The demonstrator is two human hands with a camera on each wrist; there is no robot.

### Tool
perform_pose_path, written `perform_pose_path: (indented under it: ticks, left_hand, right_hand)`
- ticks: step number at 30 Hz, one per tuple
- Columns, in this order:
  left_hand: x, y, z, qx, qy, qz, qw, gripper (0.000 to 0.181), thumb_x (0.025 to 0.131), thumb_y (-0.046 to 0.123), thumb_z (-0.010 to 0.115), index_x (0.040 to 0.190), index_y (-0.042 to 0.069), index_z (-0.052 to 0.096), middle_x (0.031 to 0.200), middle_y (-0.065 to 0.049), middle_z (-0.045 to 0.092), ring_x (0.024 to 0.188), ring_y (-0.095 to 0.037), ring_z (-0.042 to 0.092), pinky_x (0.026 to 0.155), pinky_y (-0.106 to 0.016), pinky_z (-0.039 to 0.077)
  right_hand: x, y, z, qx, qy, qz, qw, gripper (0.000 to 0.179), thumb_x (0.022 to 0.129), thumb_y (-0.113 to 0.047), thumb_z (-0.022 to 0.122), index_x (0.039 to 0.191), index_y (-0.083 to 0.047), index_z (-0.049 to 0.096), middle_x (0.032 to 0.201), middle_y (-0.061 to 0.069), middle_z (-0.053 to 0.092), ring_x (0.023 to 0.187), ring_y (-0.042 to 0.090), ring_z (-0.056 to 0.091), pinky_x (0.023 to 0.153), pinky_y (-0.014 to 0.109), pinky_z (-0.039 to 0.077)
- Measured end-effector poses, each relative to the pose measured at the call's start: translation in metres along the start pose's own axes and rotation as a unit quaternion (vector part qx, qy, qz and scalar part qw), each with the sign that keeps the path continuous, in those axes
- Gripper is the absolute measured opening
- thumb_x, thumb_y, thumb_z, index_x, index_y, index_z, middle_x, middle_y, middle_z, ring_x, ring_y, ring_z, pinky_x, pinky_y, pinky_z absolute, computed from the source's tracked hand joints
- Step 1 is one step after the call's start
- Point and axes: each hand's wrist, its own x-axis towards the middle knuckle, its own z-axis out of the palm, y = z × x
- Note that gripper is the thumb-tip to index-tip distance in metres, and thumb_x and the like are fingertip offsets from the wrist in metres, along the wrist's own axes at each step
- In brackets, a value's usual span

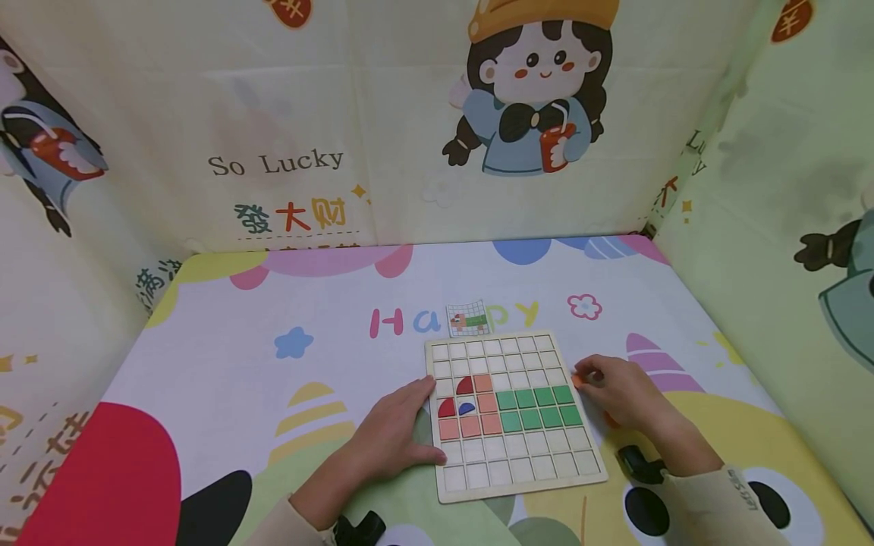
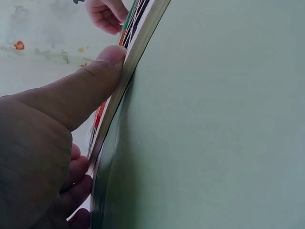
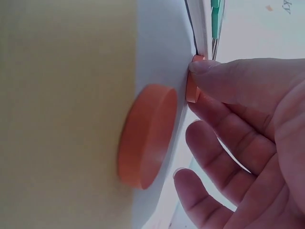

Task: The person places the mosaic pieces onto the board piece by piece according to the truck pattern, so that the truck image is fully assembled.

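Observation:
A wooden grid board point(image 1: 526, 489) lies on the table, with green squares point(image 1: 539, 408), pink squares point(image 1: 470, 428), dark red curved pieces point(image 1: 447, 408) and a blue half-round piece point(image 1: 467, 408) in its cells. My left hand point(image 1: 392, 432) rests along the board's left side, fingers extended and thumb point(image 2: 102, 71) touching the rim. Beside the right edge, my right hand point(image 1: 624, 390) pinches a small orange piece point(image 3: 192, 86) between thumb and index finger. A second orange piece with a curved side point(image 3: 147, 136) lies on the table near that hand, partly hidden by it in the head view.
A small picture card point(image 1: 468, 318) with a coloured grid pattern stands behind the board's far edge. The printed tablecloth point(image 1: 293, 296) carries letters and shapes. Printed curtains point(image 1: 396, 98) enclose the back and both sides of the table.

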Motion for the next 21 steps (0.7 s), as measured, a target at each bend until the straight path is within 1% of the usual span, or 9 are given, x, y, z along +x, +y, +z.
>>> perform_pose_path:
  ticks: [3, 13, 16, 21]
  left_hand:
    - [0.0003, 0.0001, 0.0003, 0.000, -0.001, -0.002, 1.0000, 0.104, 0.074, 0.049, 0.086, 0.152, 0.001, 0.036, 0.154, -0.012, 0.041, 0.141, -0.032, 0.038, 0.112, -0.051, 0.036]
    - [-0.0004, 0.0010, -0.0003, -0.006, -0.003, -0.004, 1.0000, 0.105, 0.073, 0.048, 0.087, 0.152, 0.001, 0.036, 0.154, -0.013, 0.041, 0.140, -0.032, 0.039, 0.111, -0.052, 0.037]
    - [-0.0003, 0.0013, -0.0006, -0.005, -0.004, -0.004, 1.0000, 0.105, 0.073, 0.048, 0.087, 0.152, 0.000, 0.036, 0.154, -0.013, 0.041, 0.140, -0.032, 0.039, 0.111, -0.052, 0.037]
    - [-0.0005, 0.0018, -0.0014, -0.003, -0.004, -0.003, 1.0000, 0.105, 0.073, 0.049, 0.087, 0.152, 0.000, 0.036, 0.154, -0.013, 0.041, 0.140, -0.032, 0.039, 0.111, -0.052, 0.037]
  right_hand:
    - [0.0002, -0.0010, -0.0015, -0.006, -0.003, -0.004, 1.0000, 0.035, 0.090, -0.018, 0.075, 0.118, 0.001, 0.068, 0.110, 0.018, 0.067, 0.094, 0.033, 0.060, 0.083, 0.051, 0.056]
    - [0.0023, -0.0019, -0.0028, -0.031, -0.001, -0.022, 0.9993, 0.036, 0.089, -0.020, 0.075, 0.116, 0.002, 0.068, 0.107, 0.018, 0.068, 0.091, 0.032, 0.060, 0.083, 0.052, 0.055]
    - [0.0027, -0.0013, -0.0039, -0.028, -0.005, -0.013, 0.9995, 0.037, 0.091, -0.023, 0.073, 0.117, 0.002, 0.067, 0.107, 0.018, 0.067, 0.090, 0.031, 0.058, 0.079, 0.048, 0.056]
    - [0.0005, -0.0001, -0.0060, -0.002, -0.009, 0.006, 0.9999, 0.040, 0.093, -0.027, 0.071, 0.120, 0.002, 0.065, 0.109, 0.018, 0.065, 0.091, 0.031, 0.057, 0.065, 0.034, 0.056]
